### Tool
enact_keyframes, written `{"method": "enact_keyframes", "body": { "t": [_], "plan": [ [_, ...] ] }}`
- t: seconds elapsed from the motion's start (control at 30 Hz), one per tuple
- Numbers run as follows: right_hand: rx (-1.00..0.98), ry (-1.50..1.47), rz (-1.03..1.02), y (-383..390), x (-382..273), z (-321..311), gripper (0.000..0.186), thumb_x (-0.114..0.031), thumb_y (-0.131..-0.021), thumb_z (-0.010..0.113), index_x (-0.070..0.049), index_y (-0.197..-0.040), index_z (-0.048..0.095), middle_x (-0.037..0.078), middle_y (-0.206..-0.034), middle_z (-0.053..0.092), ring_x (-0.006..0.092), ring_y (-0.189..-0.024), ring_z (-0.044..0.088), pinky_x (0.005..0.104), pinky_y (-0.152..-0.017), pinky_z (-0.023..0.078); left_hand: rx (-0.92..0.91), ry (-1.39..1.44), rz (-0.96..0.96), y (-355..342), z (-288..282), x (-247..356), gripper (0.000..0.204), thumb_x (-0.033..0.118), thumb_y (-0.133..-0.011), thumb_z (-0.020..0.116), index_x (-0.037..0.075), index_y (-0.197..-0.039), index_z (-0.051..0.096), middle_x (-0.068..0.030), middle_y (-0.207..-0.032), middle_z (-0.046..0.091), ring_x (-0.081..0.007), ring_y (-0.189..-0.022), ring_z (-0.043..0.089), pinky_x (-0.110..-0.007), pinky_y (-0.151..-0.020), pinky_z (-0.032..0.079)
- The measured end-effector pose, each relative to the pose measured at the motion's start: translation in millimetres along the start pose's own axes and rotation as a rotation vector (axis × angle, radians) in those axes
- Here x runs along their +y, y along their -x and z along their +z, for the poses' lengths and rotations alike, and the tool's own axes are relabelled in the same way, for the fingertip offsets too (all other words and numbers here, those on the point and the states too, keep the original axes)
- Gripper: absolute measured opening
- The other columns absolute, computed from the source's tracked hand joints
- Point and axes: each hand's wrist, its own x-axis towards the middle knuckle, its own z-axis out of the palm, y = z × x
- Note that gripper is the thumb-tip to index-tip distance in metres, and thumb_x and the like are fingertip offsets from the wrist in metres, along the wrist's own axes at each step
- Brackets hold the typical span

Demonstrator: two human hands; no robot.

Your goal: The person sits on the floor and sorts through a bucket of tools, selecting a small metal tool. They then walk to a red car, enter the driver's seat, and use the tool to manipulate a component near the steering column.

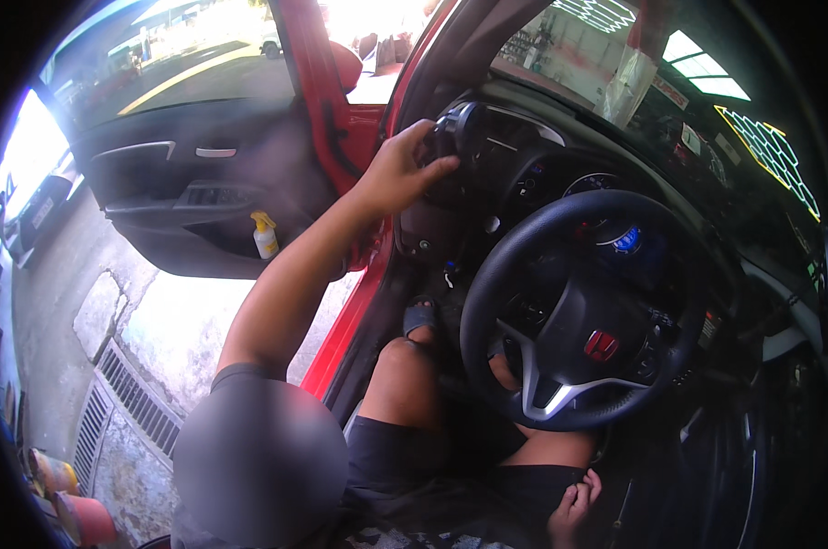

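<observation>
Dashboard (519, 151), beside a car door (190, 174) open onto cracked concrete (194, 329) with metal grates (138, 389), has at its left end the dark round fitting (470, 128) the left hand (397, 172) grips, while the right hand (574, 508) rests half-open by the thigh (544, 447).

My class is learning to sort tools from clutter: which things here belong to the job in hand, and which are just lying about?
Seemingly in the job:
left hand
round dark part at its grip

Seemingly lying about, untouched:
spray bottle, at the open door
pink tub, outside
</observation>
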Motion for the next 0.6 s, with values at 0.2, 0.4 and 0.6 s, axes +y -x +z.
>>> {"method": "enact_keyframes", "body": {
  "t": [0.2,0.4,0.6],
  "plan": [
    [0.029,0.033,-0.004,0.7,-2.3,-1.3,0.027,-0.018,-0.105,0.047,0.006,-0.1,0.057,0.025,-0.146,0.046,0.0377,-0.127,0.051,0.0465,-0.113,0.037,-0.001,-0.729,0.049,-34.8,12.8,-28.3,0.053,0.041,-0.102,0.063,0.002,-0.135,0.048,-0.0295,-0.119,0.066,-0.0409,-0.11,0.068,-0.048,-0.094,0.052],
    [-0.002,0.015,-0.008,-2.7,-7.4,-1.7,0.024,-0.015,-0.104,0.047,0.007,-0.102,0.056,0.026,-0.145,0.046,0.0383,-0.128,0.051,0.0459,-0.114,0.037,-0.023,-0.769,-0.078,-50.3,32.7,-37.8,0.05,0.042,-0.1,0.062,0.002,-0.125,0.046,-0.0339,-0.11,0.068,-0.0517,-0.106,0.065,-0.057,-0.09,0.05],
    [0.011,-0.008,0.001,-5.2,-12.4,0.7,0.024,-0.014,-0.104,0.046,0.008,-0.103,0.057,0.027,-0.145,0.047,0.0384,-0.128,0.052,0.046,-0.114,0.037,0.021,-0.711,-0.11,-47.2,44.2,-21.0,0.053,0.037,-0.097,0.065,0.003,-0.131,0.043,-0.0345,-0.111,0.068,-0.053,-0.107,0.065,-0.057,-0.091,0.051]
  ]
}}
